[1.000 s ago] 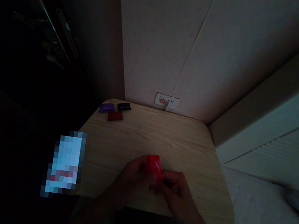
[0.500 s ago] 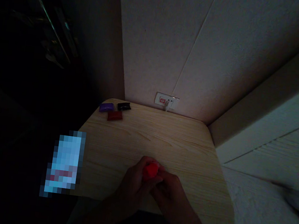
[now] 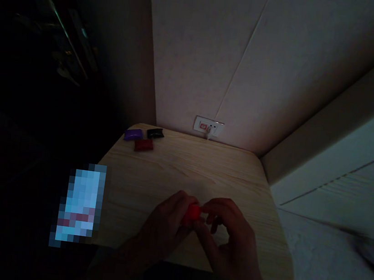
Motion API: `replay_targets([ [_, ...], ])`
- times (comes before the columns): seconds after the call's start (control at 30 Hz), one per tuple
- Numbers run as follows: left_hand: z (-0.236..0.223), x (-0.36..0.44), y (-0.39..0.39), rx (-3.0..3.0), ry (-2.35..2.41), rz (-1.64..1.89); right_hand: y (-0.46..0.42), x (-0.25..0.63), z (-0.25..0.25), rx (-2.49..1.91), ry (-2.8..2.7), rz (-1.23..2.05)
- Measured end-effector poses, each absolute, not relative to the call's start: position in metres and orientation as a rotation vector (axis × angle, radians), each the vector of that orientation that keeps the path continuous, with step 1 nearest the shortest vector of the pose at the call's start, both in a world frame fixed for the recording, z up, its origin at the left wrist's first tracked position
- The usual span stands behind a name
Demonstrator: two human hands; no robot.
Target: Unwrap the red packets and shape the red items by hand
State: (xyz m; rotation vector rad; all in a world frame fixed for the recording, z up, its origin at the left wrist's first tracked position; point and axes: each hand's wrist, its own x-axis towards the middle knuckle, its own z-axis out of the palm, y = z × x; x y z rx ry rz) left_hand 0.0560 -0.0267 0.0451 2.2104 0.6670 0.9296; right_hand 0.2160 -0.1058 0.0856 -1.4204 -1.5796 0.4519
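A bright red lump [image 3: 193, 212], soft-looking like modelling clay, is held above the near part of the wooden table [image 3: 203, 170]. My left hand [image 3: 168, 218] wraps its fingers round the lump from the left and covers part of it. At the lump's right edge, my right hand [image 3: 230, 233] pinches with thumb and fingertips, its other fingers loosely curled. Three small pillow-shaped packets lie at the table's far left corner: a purple packet [image 3: 133, 135], a black packet [image 3: 155, 133] and a dark red packet [image 3: 144, 145].
A wall socket [image 3: 208, 127] with a plug in it sits just above the table's back edge. Left of the table is a blurred-out bright panel [image 3: 82, 199]. A dark door with a metal handle [image 3: 63, 32] stands at the left, a pale cabinet [image 3: 349, 166] at the right.
The red thing first showed as a longer shiny shape between both hands, then as a round lump. My right hand has since spread and shifted slightly right. The packets have not moved.
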Motion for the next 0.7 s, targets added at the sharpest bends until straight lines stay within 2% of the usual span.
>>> replay_targets([
  [0.7, 0.033, 0.049, -0.019, 2.773, 0.729, 0.930, -0.095, 0.219, 0.079, -1.561, -1.603, 0.786],
])
